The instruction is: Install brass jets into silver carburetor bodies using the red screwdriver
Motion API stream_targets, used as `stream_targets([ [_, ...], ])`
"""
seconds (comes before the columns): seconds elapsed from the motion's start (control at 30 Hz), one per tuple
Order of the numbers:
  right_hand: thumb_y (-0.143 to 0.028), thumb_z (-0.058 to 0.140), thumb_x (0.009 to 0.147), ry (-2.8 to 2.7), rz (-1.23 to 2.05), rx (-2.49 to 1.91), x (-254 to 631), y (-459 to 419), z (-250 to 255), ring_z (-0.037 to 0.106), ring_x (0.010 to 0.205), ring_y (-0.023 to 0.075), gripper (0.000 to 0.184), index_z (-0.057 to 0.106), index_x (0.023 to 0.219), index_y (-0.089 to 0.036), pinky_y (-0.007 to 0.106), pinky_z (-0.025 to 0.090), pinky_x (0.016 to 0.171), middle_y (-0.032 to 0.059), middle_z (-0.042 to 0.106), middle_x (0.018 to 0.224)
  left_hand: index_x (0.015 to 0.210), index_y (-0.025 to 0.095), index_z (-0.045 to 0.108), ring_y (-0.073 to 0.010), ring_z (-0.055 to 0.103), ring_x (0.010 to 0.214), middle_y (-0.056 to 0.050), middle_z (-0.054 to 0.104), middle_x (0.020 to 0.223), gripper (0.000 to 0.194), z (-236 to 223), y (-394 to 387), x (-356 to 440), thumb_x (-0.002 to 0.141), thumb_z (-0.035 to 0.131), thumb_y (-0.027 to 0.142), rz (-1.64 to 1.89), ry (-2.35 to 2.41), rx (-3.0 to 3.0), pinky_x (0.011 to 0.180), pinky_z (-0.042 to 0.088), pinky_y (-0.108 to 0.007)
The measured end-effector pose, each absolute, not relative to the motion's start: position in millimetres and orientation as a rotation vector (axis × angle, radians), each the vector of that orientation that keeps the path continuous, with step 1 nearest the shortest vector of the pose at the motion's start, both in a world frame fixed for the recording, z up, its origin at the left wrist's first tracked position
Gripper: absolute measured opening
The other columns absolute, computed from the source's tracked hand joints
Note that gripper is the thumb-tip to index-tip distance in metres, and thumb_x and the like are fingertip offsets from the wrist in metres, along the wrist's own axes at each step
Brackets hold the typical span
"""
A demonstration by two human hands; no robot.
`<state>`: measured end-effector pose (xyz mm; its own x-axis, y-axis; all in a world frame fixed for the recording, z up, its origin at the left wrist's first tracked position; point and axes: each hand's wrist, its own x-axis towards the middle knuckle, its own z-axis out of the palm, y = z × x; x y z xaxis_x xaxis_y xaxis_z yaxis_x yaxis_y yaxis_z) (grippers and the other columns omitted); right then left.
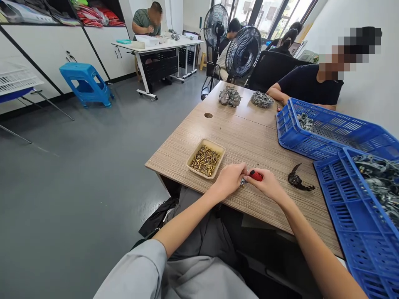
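My left hand (230, 179) and my right hand (264, 184) meet above the wooden-laminate table (249, 133), near its front edge. My right fingers grip a small red-handled object (256, 176), possibly a tool. My left fingertips pinch a tiny metal part (243, 181) against its end, though the part is too small to identify. To the left of my hands sits a shallow beige tray (193, 161) filled with small brass pieces. A dark curved, hook-like object (299, 179) lies on the table to the right of my right hand.
Two blue plastic crates (358, 211) holding metal parts sit at the table's right end. Two heaps of metal parts (230, 96) lie at the far end, where a seated co-worker (308, 85) reaches in. Fans, a blue stool and another worktable stand beyond.
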<state>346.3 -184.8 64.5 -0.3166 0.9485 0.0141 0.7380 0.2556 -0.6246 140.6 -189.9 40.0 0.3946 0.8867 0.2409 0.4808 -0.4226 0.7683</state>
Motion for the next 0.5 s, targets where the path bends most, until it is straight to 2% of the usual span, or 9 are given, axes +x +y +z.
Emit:
stream_targets([
  [0.2, -0.077, 0.071, 0.089, -2.065, 0.780, -1.526, 346, -179, 65, 0.060, 0.078, 0.0232, 0.055, 0.076, 0.088, -0.022, 0.036, 0.044, 0.074, 0.0042, 0.072, 0.080, 0.108, 0.024, 0.065, -0.0232, 0.072, 0.103, -0.004, 0.079, 0.106, 0.011, 31, -191, 143, 0.103, 0.059, 0.016, 0.956, 1.158, 2.013, 0.091, 0.055, -0.033],
  [0.3, -0.076, 0.070, 0.090, -2.105, 0.802, -1.527, 345, -178, 66, 0.050, 0.070, 0.0199, 0.056, 0.070, 0.077, -0.022, 0.034, 0.038, 0.067, 0.0014, 0.060, 0.070, 0.111, 0.024, 0.064, -0.0237, 0.072, 0.103, -0.004, 0.078, 0.108, 0.009, 29, -193, 144, 0.106, 0.058, 0.019, 0.946, 1.184, 2.034, 0.092, 0.055, -0.033],
  [0.4, -0.075, 0.071, 0.088, -2.127, 0.797, -1.548, 345, -176, 67, 0.041, 0.066, 0.0171, 0.058, 0.056, 0.066, -0.023, 0.033, 0.032, 0.063, -0.0013, 0.047, 0.064, 0.114, 0.023, 0.064, -0.0248, 0.071, 0.105, -0.005, 0.077, 0.109, 0.009, 30, -195, 144, 0.108, 0.057, 0.022, 0.920, 1.204, 2.065, 0.092, 0.056, -0.034],
  [0.5, -0.070, 0.070, 0.087, -2.123, 0.805, -1.592, 345, -173, 68, 0.038, 0.064, 0.0161, 0.056, 0.049, 0.063, -0.024, 0.033, 0.030, 0.061, -0.0021, 0.043, 0.062, 0.117, 0.023, 0.064, -0.0261, 0.071, 0.106, -0.006, 0.077, 0.108, 0.011, 34, -195, 144, 0.108, 0.057, 0.022, 0.869, 1.236, 2.075, 0.091, 0.056, -0.035],
])
